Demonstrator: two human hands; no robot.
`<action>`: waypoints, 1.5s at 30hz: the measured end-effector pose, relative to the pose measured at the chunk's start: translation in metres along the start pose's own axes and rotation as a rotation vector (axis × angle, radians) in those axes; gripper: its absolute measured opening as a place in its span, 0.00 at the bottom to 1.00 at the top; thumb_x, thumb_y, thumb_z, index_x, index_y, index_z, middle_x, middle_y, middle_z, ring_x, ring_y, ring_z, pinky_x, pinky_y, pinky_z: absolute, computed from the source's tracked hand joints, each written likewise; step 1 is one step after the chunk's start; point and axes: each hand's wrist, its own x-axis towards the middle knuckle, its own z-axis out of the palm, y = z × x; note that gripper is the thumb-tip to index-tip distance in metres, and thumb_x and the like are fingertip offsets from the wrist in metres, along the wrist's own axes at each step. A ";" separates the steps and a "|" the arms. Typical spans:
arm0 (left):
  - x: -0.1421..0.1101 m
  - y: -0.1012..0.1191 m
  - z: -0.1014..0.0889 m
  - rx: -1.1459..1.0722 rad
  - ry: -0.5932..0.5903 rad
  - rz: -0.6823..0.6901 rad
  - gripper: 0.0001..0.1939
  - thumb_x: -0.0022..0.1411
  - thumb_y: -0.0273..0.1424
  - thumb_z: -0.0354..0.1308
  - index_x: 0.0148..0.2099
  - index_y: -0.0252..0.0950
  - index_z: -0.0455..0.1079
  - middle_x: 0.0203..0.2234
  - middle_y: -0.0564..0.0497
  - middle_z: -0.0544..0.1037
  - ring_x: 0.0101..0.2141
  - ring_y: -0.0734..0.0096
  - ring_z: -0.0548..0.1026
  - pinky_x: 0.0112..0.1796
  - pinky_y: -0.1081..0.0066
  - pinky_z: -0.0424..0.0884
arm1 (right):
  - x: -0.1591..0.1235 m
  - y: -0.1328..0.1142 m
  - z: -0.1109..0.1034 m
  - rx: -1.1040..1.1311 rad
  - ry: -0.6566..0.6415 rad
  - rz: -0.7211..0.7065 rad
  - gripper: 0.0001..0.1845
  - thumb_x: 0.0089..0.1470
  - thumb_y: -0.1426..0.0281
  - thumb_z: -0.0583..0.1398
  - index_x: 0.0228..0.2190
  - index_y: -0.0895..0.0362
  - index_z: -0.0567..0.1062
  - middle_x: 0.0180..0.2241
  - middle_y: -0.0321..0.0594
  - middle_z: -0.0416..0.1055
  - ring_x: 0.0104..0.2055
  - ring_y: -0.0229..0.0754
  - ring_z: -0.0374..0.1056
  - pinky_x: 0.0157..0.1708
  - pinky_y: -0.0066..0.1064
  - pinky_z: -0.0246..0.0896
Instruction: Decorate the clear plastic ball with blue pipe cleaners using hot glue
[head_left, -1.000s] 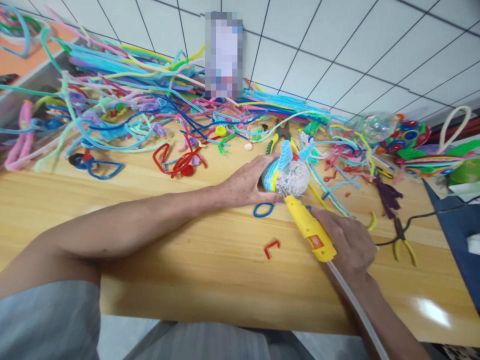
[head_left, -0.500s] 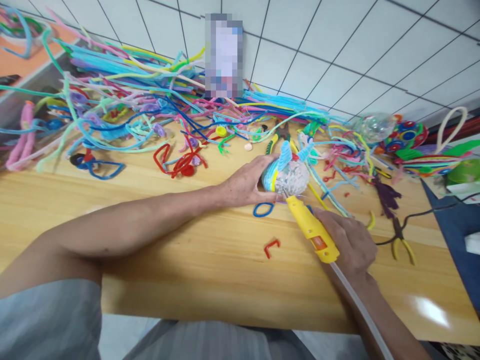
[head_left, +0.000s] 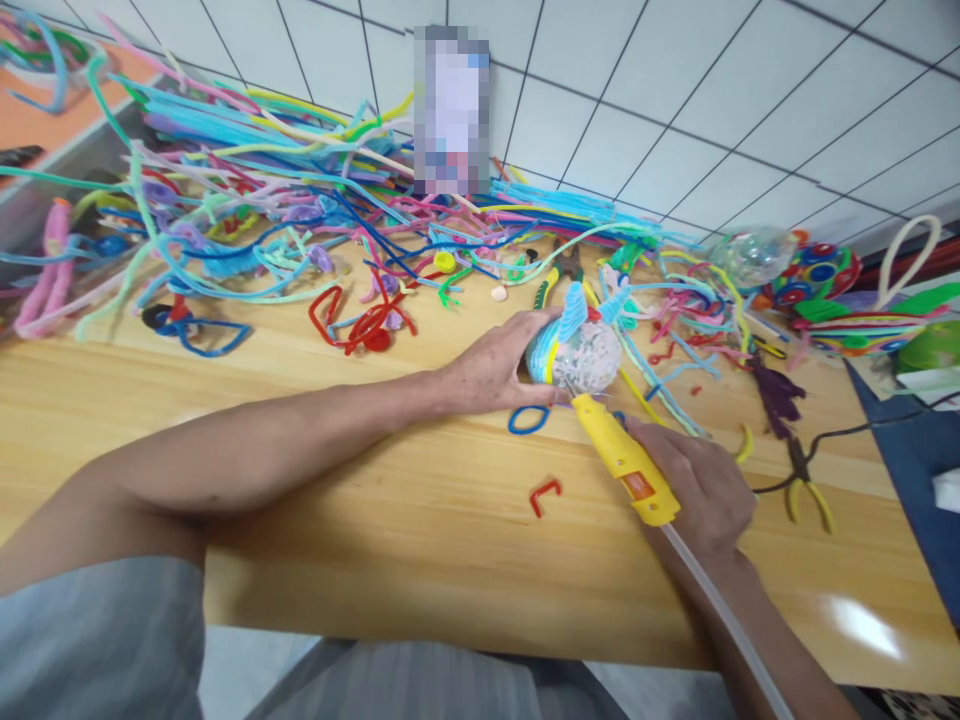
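Observation:
My left hand is wrapped round the left side of a clear ball, partly covered in light-blue pipe cleaner with a yellow band and two blue ear-like pieces on top. In my right hand is a yellow hot glue gun, a long glue stick trailing from its back end. The gun's nozzle meets the lower front of the ball, beside the yellow band; whether glue is coming out cannot be made out. Just below the ball lie a blue pipe-cleaner ring and a bent red piece.
Heaps of coloured pipe cleaners line the back of the wooden table. Yellow-handled pliers and a black cord lie at right. Another clear ball and a multicoloured ball stand at the back right. A blurred upright panel leans on the wall.
The whole view has shifted very slightly. Both hands, the ball and the glue gun keep the same places relative to each other.

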 end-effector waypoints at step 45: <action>-0.003 -0.001 0.000 0.009 0.004 0.022 0.52 0.63 0.55 0.74 0.79 0.40 0.58 0.73 0.32 0.70 0.73 0.37 0.70 0.72 0.40 0.69 | 0.005 -0.003 0.000 0.072 0.000 0.019 0.16 0.73 0.75 0.61 0.59 0.61 0.80 0.42 0.49 0.88 0.38 0.48 0.82 0.39 0.38 0.71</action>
